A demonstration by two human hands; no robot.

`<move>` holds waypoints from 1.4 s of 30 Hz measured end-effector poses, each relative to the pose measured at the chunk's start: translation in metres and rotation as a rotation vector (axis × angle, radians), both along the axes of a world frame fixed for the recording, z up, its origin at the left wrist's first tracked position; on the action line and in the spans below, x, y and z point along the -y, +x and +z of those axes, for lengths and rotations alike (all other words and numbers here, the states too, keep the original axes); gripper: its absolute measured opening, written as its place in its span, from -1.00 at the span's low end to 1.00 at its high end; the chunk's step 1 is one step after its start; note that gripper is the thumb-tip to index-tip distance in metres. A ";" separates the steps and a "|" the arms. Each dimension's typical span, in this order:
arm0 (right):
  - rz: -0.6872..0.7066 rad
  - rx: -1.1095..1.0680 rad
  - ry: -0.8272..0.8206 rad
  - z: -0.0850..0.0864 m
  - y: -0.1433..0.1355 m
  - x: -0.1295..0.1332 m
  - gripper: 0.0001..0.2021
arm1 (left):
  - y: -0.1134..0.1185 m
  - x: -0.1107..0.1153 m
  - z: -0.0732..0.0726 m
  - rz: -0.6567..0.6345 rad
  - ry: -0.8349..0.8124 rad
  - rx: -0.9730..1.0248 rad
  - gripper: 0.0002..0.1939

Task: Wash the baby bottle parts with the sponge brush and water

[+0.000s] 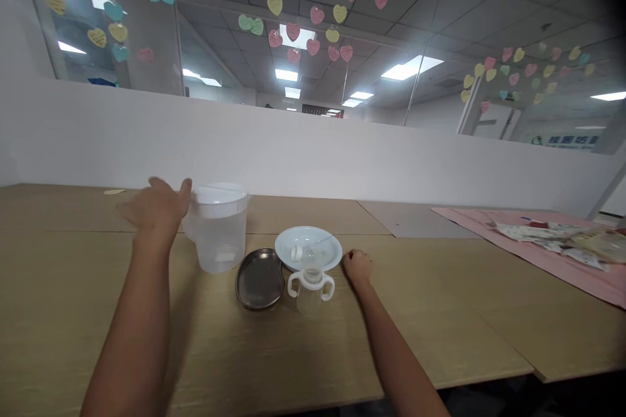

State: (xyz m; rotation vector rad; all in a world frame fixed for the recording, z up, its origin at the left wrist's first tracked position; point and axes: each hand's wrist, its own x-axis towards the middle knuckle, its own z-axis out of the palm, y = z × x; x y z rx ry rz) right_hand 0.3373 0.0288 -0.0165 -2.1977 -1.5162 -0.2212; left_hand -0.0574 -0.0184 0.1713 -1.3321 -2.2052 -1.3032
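My left hand (159, 208) is raised beside a clear plastic pitcher (221, 241) with a white lid, its fingers spread, slightly blurred and holding nothing. The pitcher stands upright. My right hand (358, 266) rests on the table as a loose fist, just right of a white plate (330, 253); nothing shows in it. On the plate lie a small white-and-clear bottle top (304, 255) and a thin clear piece I cannot make out. In front of the plate stands an uncapped clear baby bottle (310, 298) with two white handles. A metal kidney dish (260, 279) sits between pitcher and bottle.
The wooden table (440, 313) reaches back to a low white wall (317, 156) with glass above. A pink cloth (493, 234) with plastic packages (581, 241) lies at the right. Behind my left hand is a small flat pale piece (114, 191).
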 end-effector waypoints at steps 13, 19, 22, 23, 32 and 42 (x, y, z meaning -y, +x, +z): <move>0.005 -0.002 -0.005 -0.001 0.000 -0.002 -0.69 | 0.158 -0.031 -0.064 -0.973 -0.139 -0.443 -0.75; 0.006 0.004 0.001 -0.002 -0.001 -0.003 -0.70 | 0.158 -0.058 -0.110 -1.147 -0.415 -0.384 -0.71; 0.014 -0.001 0.008 -0.002 -0.002 -0.003 -0.70 | 0.160 -0.056 -0.113 -1.187 -0.495 -0.325 -0.70; 0.014 -0.003 0.010 -0.001 -0.002 -0.002 -0.70 | 0.160 -0.055 -0.113 -1.189 -0.506 -0.308 -0.69; 0.007 0.011 0.001 -0.001 -0.002 -0.001 -0.70 | 0.162 -0.051 -0.110 -1.110 -0.554 -0.404 -0.75; 0.009 0.010 -0.011 0.000 -0.002 0.000 -0.70 | 0.167 -0.049 -0.111 -1.149 -0.564 -0.453 -0.74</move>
